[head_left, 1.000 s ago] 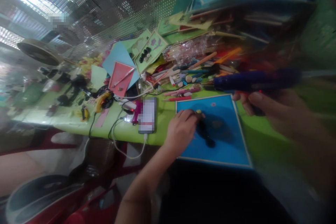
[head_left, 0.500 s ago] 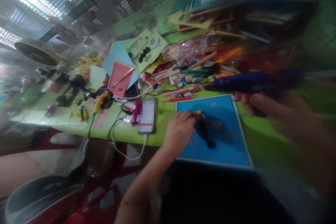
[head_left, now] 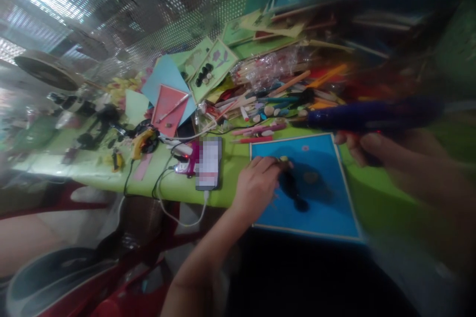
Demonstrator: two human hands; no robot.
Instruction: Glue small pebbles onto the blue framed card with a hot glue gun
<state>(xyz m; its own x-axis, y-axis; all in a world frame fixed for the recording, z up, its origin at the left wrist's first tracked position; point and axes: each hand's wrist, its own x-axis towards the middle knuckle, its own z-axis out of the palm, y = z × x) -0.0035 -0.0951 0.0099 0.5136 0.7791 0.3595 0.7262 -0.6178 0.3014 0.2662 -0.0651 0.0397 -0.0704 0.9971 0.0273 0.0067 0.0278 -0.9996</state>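
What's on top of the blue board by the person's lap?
Dark pieces, a faint round patch and a small pink spot. The left hand covers part of the blue board; whatever lies beneath that hand can't be seen.

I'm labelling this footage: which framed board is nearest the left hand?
The blue board directly under the left hand; the other framed boards are farther back.

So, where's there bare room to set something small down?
A narrow patch of green tabletop lies bare between the phone and the blue board; another, shadowed, right of the board, near the right hand. Pens crowd behind the board; a purple block and yellow tool, left of the phone.
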